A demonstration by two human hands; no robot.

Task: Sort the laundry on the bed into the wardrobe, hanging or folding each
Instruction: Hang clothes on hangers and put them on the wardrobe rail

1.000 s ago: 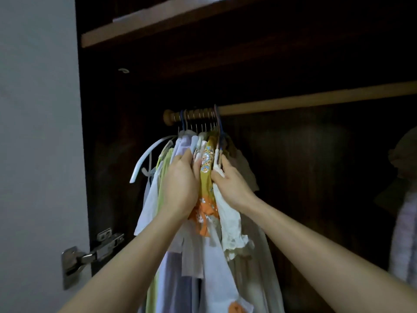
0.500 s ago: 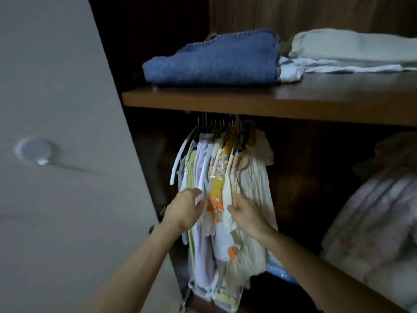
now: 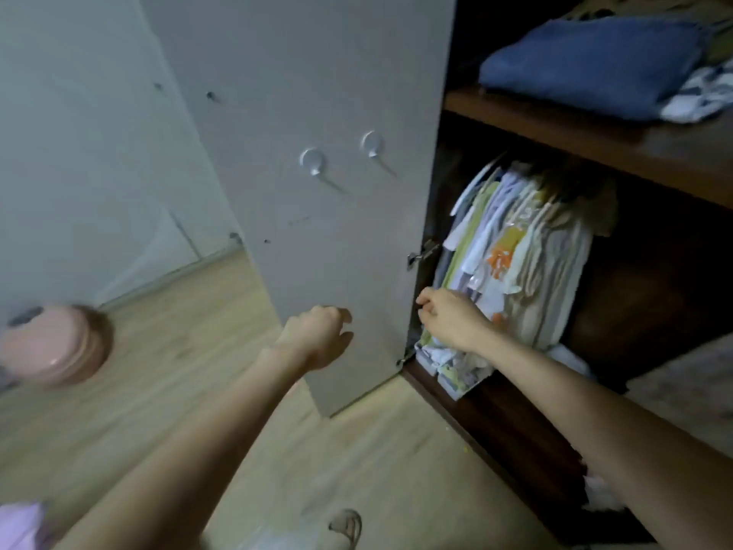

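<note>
A row of small hung clothes [image 3: 523, 248], white, green, beige and one with orange print, fills the left end of the dark wardrobe under a wooden shelf [image 3: 618, 140]. My right hand [image 3: 448, 317] hovers in front of the lower part of these clothes, fingers loosely curled, holding nothing. My left hand [image 3: 317, 337] is in front of the open grey wardrobe door [image 3: 317, 216], fingers loosely curled and empty. Folded blue jeans [image 3: 591, 61] lie on the shelf.
The door carries two stick-on hooks [image 3: 341, 156] and a hinge [image 3: 422, 254]. A pink round object [image 3: 55, 347] is blurred at the left over the pale wood floor [image 3: 357, 450]. Folded clothes [image 3: 452, 367] lie on the wardrobe bottom. A pale bundle [image 3: 690, 387] sits at the right.
Both hands have let go of the hung clothes and drawn back and down. My view has swung left and down, bringing the door, floor and pink object into sight.
</note>
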